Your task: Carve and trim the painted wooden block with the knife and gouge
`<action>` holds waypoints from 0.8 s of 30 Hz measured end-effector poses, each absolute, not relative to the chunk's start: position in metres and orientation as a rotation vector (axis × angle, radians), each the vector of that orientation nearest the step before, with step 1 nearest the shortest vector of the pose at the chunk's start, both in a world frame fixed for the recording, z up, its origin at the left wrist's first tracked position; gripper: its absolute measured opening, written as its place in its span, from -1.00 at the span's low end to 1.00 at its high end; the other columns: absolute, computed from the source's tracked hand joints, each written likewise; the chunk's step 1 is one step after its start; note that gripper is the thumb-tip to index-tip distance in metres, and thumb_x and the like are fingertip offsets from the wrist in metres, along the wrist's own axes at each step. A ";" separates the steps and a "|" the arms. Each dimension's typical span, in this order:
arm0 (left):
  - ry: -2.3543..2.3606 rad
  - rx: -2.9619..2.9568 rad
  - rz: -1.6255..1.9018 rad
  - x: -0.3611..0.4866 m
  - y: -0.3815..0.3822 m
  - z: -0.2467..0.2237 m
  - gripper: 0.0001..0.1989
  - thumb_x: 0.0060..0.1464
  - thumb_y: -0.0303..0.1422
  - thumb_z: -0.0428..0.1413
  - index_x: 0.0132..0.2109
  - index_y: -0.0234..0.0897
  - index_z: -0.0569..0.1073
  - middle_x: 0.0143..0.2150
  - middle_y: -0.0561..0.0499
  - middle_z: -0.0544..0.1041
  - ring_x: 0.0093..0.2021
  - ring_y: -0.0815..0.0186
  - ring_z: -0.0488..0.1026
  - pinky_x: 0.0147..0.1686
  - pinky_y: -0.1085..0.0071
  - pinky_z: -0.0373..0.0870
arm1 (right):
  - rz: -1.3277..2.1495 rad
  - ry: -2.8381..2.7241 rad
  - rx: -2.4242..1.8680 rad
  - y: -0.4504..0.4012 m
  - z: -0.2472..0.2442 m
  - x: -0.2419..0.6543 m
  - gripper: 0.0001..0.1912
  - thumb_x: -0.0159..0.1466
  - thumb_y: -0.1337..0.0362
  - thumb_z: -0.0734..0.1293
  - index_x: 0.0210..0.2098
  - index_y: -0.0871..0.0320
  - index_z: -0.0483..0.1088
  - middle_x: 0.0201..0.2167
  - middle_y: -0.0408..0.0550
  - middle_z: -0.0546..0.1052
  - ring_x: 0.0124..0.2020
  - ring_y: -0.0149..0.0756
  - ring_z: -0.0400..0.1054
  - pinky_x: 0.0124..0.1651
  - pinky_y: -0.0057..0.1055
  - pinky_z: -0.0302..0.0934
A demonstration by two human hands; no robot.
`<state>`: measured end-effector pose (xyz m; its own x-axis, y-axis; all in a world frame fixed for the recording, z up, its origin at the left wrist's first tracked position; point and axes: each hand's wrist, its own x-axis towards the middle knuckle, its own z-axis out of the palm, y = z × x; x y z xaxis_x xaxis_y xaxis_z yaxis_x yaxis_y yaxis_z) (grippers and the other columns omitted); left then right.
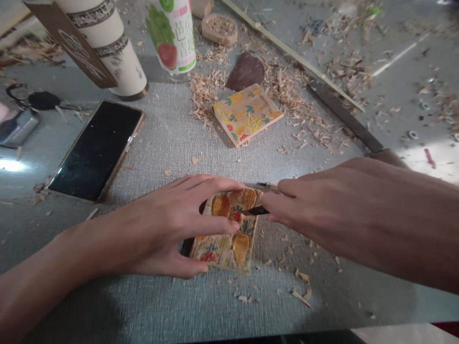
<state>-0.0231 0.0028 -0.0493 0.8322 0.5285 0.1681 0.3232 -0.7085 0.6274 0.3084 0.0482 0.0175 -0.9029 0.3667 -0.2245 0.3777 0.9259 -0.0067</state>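
A small wooden block, carved and painted with orange fruit shapes, red strawberries and green leaves, lies flat on the table in front of me. My left hand grips it from the left, with fingertips on its far edge, its face and its near edge. From the right, my right hand is closed around a carving knife, whose blade meets the block's face close to a strawberry in the middle. Another thin tool with a dark metal tip shows beside my right fingers; I cannot tell whether it is held too.
Beyond my hands lies a second painted wooden block, among wood shavings and a dark brown scrap. A phone, a tumbler and a printed cup stand or lie left. A long dark metal bar runs at right.
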 end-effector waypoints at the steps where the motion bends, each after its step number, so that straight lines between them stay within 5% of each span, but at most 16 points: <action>1: 0.616 2.408 0.451 -0.023 0.003 -0.048 -0.64 0.40 -0.23 0.31 0.27 -0.04 0.56 0.66 -0.30 0.34 0.61 -0.18 0.40 0.50 -0.23 0.53 | -0.070 2.860 0.553 0.050 0.017 0.309 -0.48 0.11 0.58 0.37 -0.03 -0.05 0.38 -0.50 -0.31 0.38 -0.63 -0.34 0.03 -0.39 -0.15 -0.35; 6: 0.613 2.383 0.445 -0.022 0.006 -0.046 -0.67 0.37 -0.25 0.32 0.23 -0.08 0.60 0.64 -0.29 0.38 0.59 -0.17 0.44 0.52 -0.12 0.53 | -0.123 2.882 0.492 0.060 0.013 0.312 -0.57 0.19 0.57 0.37 -0.06 -0.03 0.39 -0.49 -0.30 0.39 -0.59 -0.34 -0.03 -0.35 -0.15 -0.35; 11: 0.597 2.361 0.473 -0.023 0.007 -0.049 -0.59 0.33 -0.25 0.35 0.28 -0.04 0.61 0.65 -0.24 0.39 0.56 -0.24 0.47 0.49 -0.22 0.55 | -0.130 2.876 0.490 0.066 0.008 0.312 -0.55 0.16 0.57 0.35 -0.06 -0.04 0.42 -0.51 -0.28 0.30 -0.61 -0.33 -0.16 -0.36 -0.11 -0.36; 20: 0.589 2.370 0.437 -0.023 0.009 -0.047 -0.57 0.35 -0.28 0.36 0.31 -0.03 0.59 0.66 -0.26 0.38 0.60 -0.20 0.44 0.52 -0.20 0.53 | -0.060 2.795 0.531 0.068 0.006 0.324 -0.51 0.14 0.52 0.35 0.00 -0.04 0.56 -0.45 -0.21 0.48 -0.57 -0.32 -0.06 -0.32 -0.07 -0.28; 24: 0.585 2.377 0.427 -0.023 0.009 -0.045 -0.55 0.34 -0.30 0.37 0.32 -0.05 0.58 0.67 -0.28 0.35 0.61 -0.19 0.43 0.54 -0.16 0.51 | -0.063 2.800 0.486 0.069 0.010 0.318 -0.56 0.15 0.51 0.37 -0.04 -0.04 0.54 -0.49 -0.23 0.42 -0.56 -0.32 -0.13 -0.33 -0.07 -0.30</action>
<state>-0.0232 0.0087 -0.0454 0.8478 0.5084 0.1511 0.2985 -0.6928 0.6564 0.3180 0.0693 0.0098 -0.8983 0.3230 -0.2977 0.3360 0.9418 0.0080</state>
